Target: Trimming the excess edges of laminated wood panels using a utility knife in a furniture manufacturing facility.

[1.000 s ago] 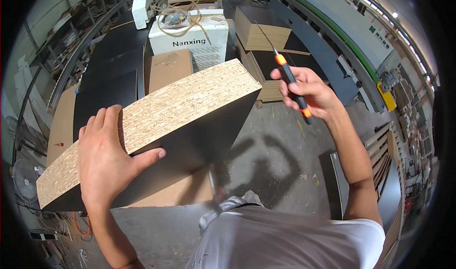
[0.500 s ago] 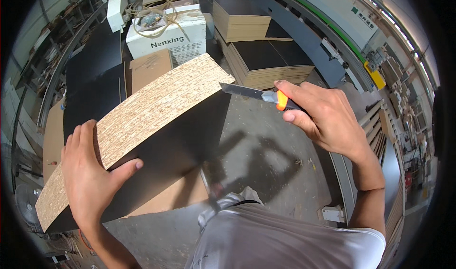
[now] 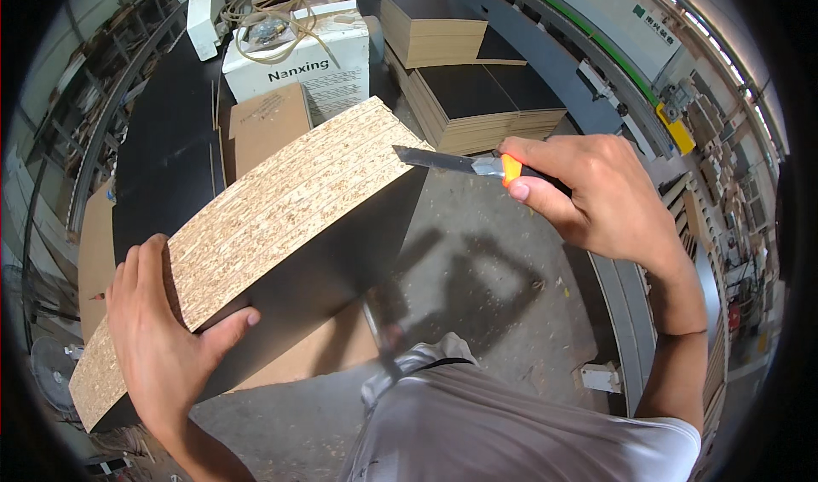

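A stack of black-faced particle boards [image 3: 290, 205] stands on edge, its raw speckled edges facing up. My left hand [image 3: 162, 337] straddles the near-left part of it, fingers over the far side and thumb against the black near face [image 3: 332, 265]. In my right hand [image 3: 609, 197] is a utility knife [image 3: 452, 163] with an orange and black handle, its long dark blade extended. The blade points left and crosses the stack's right end corner; whether it touches the boards I cannot tell. Part of the handle is hidden in my fist.
Behind the stack are a brown carton [image 3: 268, 129] and a white box [image 3: 336, 65] topped with coiled cable. More black boards [image 3: 166, 163] lie at the left, and board piles [image 3: 477, 99] at the far right. A long machine [image 3: 545, 73] runs along the right, beyond the grey floor [image 3: 486, 295].
My right hand has shifted slightly right with the knife. The stack's right end appears farther right, so the blade overlaps more of it. My left hand keeps its hold on the boards.
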The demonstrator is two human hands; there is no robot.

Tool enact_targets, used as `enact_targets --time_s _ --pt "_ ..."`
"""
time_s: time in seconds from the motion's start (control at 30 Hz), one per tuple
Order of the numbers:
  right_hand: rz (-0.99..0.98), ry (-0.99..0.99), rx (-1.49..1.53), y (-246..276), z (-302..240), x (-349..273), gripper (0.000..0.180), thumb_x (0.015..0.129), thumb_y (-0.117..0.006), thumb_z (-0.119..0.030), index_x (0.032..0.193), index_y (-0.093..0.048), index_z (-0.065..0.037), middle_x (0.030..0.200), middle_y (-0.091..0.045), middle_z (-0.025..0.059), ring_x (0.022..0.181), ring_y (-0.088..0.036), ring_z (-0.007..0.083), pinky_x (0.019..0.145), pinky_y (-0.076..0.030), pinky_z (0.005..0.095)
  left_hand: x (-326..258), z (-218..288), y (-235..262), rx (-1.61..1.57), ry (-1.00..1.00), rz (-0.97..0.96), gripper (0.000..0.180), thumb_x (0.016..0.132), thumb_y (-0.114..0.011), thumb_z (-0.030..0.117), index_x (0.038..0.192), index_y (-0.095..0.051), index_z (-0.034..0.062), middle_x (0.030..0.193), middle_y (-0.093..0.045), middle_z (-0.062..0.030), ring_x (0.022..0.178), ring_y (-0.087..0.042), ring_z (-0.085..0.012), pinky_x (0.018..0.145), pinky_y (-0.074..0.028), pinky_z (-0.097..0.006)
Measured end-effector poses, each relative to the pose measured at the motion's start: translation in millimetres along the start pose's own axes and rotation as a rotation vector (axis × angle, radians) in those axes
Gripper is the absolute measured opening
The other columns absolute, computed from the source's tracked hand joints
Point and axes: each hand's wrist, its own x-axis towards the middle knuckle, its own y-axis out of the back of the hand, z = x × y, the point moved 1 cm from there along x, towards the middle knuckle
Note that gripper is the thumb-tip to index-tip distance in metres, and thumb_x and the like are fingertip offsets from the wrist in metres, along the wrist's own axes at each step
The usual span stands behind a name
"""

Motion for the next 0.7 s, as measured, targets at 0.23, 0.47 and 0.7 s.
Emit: enact_targets --time_s 0.23,0.47,0.7 --pt "-0.032 0.002 0.015 -10 8 36 0.031 0.094 -0.055 -0.035 0.100 -0.069 -0.008 0.069 -0.064 0.0165 0.070 -0.063 0.0365 0.062 -0.047 0.0449 10 8 4 -0.006 0.141 -0.180 0.108 0.049 -0.084 0.059 0.127 -0.050 -0.0076 0.123 -0.055 -0.0272 0.116 -0.052 -0.0422 0.101 -0.040 -0.047" --pt "0.006 0.082 0.008 -15 6 43 0.032 0.094 -0.055 -0.036 0.105 -0.070 -0.009 0.069 -0.064 0.0176 0.068 -0.063 0.0366 0.062 -0.048 0.0441 10 2 7 -0.066 0.138 -0.185 0.107 0.048 -0.081 0.064 0.124 -0.052 -0.0061 0.114 -0.058 -0.0233 0.109 -0.056 -0.0386 0.098 -0.040 -0.046" --pt "0.019 0.095 0.051 -15 11 53 0.033 0.094 -0.055 -0.036 0.105 -0.070 -0.010 0.071 -0.064 0.0187 0.070 -0.063 0.0363 0.064 -0.048 0.0451 7 1 13 -0.016 0.132 -0.180 0.108 0.049 -0.080 0.065 0.124 -0.052 -0.0060 0.114 -0.057 -0.0219 0.111 -0.054 -0.0389 0.098 -0.039 -0.047"
